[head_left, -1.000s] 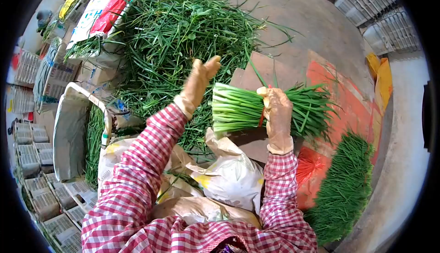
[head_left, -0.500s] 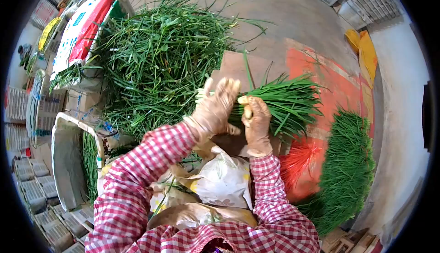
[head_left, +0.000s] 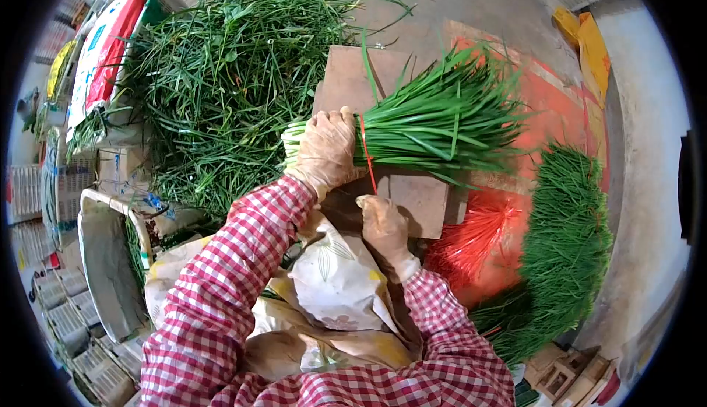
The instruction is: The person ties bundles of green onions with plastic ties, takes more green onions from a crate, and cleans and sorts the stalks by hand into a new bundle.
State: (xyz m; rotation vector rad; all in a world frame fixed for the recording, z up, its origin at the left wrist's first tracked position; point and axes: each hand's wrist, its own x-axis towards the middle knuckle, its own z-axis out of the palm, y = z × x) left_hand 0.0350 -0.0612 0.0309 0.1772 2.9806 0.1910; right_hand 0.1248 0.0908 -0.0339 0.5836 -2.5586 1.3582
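Observation:
My gloved left hand (head_left: pixel 325 149) is wrapped around the pale stem end of a bundle of green chives (head_left: pixel 434 123). The leaves fan out to the right. A thin red tie string (head_left: pixel 366 149) crosses the bundle just right of that hand, and its tail hangs down toward me. At the lower end of this tail is my gloved right hand (head_left: pixel 387 232), fingers closed with the string's end at its fingertips. Beneath the bundle lies a brown board (head_left: pixel 345 75).
A large heap of loose chives (head_left: pixel 236 90) lies to the left. On the right are a bunch of red strings (head_left: pixel 471 239) and stacked chives (head_left: pixel 563 230) on an orange sheet (head_left: pixel 549 112). A white-framed chair (head_left: pixel 110 260) stands at lower left.
The red string now shows around the chives. My right hand has moved down and left, away from the bundle; my left hand has closed around the stems.

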